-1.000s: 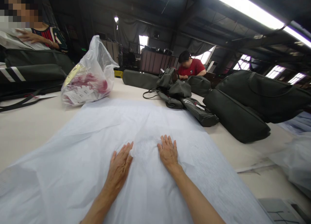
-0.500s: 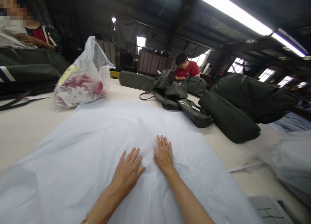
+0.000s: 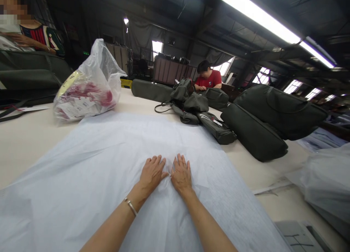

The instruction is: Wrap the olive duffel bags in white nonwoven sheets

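Observation:
White, thin, translucent sheeting (image 3: 90, 179) with creases lies spread over the table in front of me. My left hand (image 3: 153, 172) presses on it palm down, fingers slightly bent and thumb out to the side; a metal bracelet is on that wrist. Close beside it on the right, my right hand (image 3: 181, 174) rests on the same sheeting with its fingers stretched forward. The sheeting is puckered between the two thumbs. Neither hand grips anything that I can see.
A clear plastic bag (image 3: 87, 95) with reddish contents stands at the left. Dark green bags (image 3: 216, 126) lie beyond the sheeting, with larger ones (image 3: 254, 132) at the right. Wrapped stuff (image 3: 328, 179) sits far right. One person (image 3: 209, 79) is across the table, another (image 3: 41, 37) far left.
My left hand has slid forward and to the right over the sheeting, nearer my right hand, its fingers now more bent. My right hand has barely moved. The raised fold ahead has flattened.

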Available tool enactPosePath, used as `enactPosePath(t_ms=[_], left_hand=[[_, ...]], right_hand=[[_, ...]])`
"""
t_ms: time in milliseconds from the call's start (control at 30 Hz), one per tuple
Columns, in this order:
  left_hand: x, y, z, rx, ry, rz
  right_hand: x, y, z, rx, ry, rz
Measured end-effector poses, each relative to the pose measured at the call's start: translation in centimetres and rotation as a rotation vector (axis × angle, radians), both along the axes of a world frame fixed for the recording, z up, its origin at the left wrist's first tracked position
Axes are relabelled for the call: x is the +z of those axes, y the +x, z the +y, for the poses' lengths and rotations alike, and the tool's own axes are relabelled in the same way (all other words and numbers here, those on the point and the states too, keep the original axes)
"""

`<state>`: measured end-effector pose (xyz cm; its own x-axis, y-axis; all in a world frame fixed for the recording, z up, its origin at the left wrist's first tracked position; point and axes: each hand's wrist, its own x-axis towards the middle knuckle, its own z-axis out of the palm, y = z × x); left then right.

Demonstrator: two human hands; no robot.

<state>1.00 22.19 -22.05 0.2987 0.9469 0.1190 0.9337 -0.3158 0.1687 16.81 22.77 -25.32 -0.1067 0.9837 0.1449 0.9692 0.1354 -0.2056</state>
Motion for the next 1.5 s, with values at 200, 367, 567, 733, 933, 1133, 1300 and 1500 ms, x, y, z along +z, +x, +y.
enactPosePath(t_ms=[200,367,567,733,933,1133,1300,1500], left_hand=[[-2.4,-0.5,-0.4,-0.020,-0.027,0.019],[-2.2,-0.6,-0.5,0.014,-0.049,0.023],[-2.1,-0.6,0.0,0.049,-0.059,0.003],[-1.6,-0.4,0.5,0.055,-0.119,0.015],[-1.1,-0.4,0.5,0.052,-0.167,0.019],[-1.0,-0.3,0.5,0.060,-0.183,0.019],[-0.4,-0.3,0.9,0.075,-0.241,0.008],[0.6,-0.2,1.2,0.087,-0.280,-0.016]], right_hand=[[-0.1,-0.1,0.0,-0.014,0.018,0.046],[-0.2,-0.1,0.1,-0.024,0.023,0.055],[0.0,-0.1,0.0,-0.020,0.033,0.069],[-0.1,-0.1,-0.2,-0.031,0.033,0.128],[2.4,1.2,1.4,-0.078,-0.176,0.337],[5.5,-0.1,2.7,0.088,-0.077,0.194],[2.2,-1.0,2.7,0.166,-0.084,0.033],[5.0,-0.1,2.9,0.047,-0.205,0.388]])
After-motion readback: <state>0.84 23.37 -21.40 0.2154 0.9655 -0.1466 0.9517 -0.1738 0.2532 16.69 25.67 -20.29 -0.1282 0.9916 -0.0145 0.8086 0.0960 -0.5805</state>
